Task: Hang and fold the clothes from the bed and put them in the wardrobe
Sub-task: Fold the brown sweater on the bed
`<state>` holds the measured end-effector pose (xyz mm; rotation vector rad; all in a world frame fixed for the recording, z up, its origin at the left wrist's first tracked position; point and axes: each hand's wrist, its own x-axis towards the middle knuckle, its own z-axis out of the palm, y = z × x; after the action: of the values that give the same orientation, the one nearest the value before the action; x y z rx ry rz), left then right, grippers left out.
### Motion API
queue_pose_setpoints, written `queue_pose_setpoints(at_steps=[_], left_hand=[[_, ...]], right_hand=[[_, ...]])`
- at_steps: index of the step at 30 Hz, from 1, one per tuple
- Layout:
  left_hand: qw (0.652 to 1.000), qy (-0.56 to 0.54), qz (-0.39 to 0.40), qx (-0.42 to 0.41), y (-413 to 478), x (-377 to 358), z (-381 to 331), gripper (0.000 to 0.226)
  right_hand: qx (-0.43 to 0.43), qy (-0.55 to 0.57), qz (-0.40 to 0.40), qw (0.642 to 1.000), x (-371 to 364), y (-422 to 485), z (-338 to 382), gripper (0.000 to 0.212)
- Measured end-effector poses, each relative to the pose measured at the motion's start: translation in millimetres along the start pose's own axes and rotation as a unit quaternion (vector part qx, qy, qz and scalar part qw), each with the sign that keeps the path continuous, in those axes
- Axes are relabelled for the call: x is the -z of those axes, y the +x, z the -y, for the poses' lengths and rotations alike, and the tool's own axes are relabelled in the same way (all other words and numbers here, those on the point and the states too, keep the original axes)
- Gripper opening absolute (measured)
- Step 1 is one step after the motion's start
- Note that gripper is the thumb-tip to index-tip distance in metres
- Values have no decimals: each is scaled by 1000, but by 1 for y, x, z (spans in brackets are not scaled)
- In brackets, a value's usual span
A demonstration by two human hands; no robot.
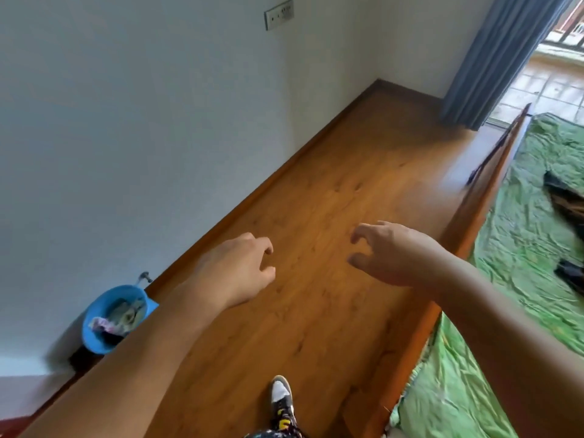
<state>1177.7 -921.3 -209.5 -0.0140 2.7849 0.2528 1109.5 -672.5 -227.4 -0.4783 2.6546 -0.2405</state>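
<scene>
Both my hands are stretched out over the wooden floor and hold nothing. My left hand (240, 270) hangs with loosely curled fingers. My right hand (392, 251) is relaxed too, thumb and fingers apart. The bed (474, 235) runs along the right, with a wooden side rail and a crumpled green sheet (521, 248). Dark clothes (565, 200) lie on the sheet at the right edge, with another dark piece (572, 273) below them. No wardrobe is in view.
A blue bin (110, 317) with rubbish stands against the white wall at the left. A blue curtain (502, 58) hangs at the back right beside an open doorway onto a tiled balcony. My shoe (282, 403) is on the floor below.
</scene>
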Motion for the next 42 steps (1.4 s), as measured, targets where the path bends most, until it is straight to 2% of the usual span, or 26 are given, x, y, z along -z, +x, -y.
queue_pose_setpoints(at_steps=[5,10,20,27,32,37,42], left_hand=[[999,18,-2,-33,69,28,15,43],[994,36,16,-100,146,45,-24,42],[971,60,31,-228,303,68,-189,42],[942,87,38,-322,392,81,-327,41],[903,113,68,-409,447,74,-434,39],[842,152,105,-507,515,62,-538,31],[775,195,147,-582,592,54,-631,45]], right_hand=[[-47,11,-13,999,17,40,-6,46],[-128,31,-37,991,34,51,-60,45],[-223,93,-62,968,89,92,-227,43],[-314,115,-70,940,127,80,-345,43],[-392,159,-73,903,131,62,-419,47],[-488,211,-76,843,134,64,-490,48],[-567,265,-72,776,143,87,-557,48]])
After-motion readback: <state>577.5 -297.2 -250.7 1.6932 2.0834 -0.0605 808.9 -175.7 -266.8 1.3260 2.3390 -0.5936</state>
